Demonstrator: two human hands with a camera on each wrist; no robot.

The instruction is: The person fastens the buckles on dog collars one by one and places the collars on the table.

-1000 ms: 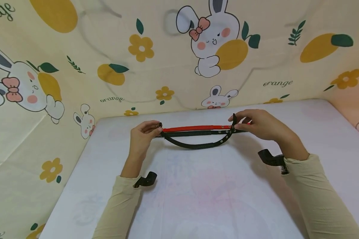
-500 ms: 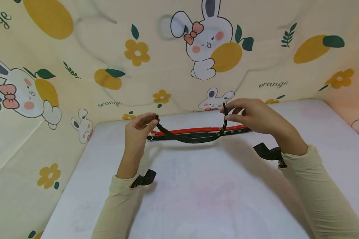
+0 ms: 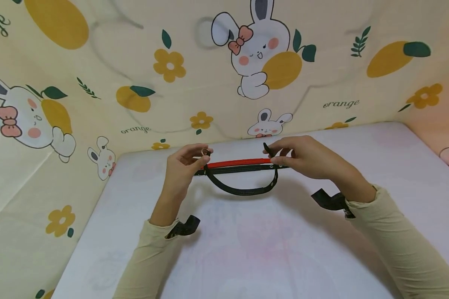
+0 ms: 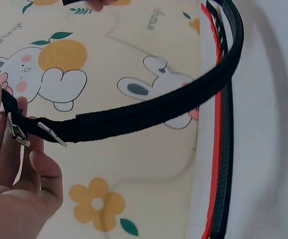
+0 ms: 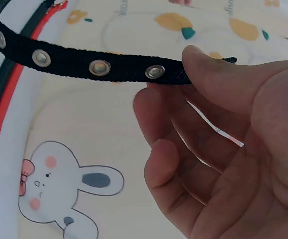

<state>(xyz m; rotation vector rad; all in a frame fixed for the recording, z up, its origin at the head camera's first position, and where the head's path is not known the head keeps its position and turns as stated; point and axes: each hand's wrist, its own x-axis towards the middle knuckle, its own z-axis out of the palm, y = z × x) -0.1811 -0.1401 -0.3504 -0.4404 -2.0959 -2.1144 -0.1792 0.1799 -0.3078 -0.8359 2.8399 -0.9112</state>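
A black buckle collar [image 3: 243, 192] hangs in a downward curve between my two hands. My left hand [image 3: 179, 172] pinches its buckle end; the metal buckle [image 4: 17, 132] and a metal keeper loop [image 4: 52, 134] show in the left wrist view. With thumb and fingers, my right hand [image 3: 310, 158] pinches the strap's other end, beside a row of metal eyelets [image 5: 100, 67]. Behind the held collar, a red collar [image 3: 239, 162] and a dark collar [image 3: 239, 169] lie side by side on the table. Their ends are partly hidden by my hands.
The white-covered table [image 3: 247, 249] reaches a patterned cloth backdrop [image 3: 194, 95] just beyond the collars. A black wrist mount [image 3: 185, 226] sits at the left cuff, and another black wrist mount [image 3: 329, 200] at the right cuff.
The black collar was lifted off the other collars, then lowered a little toward me. My hands have come closer together, so the strap sags deeper.
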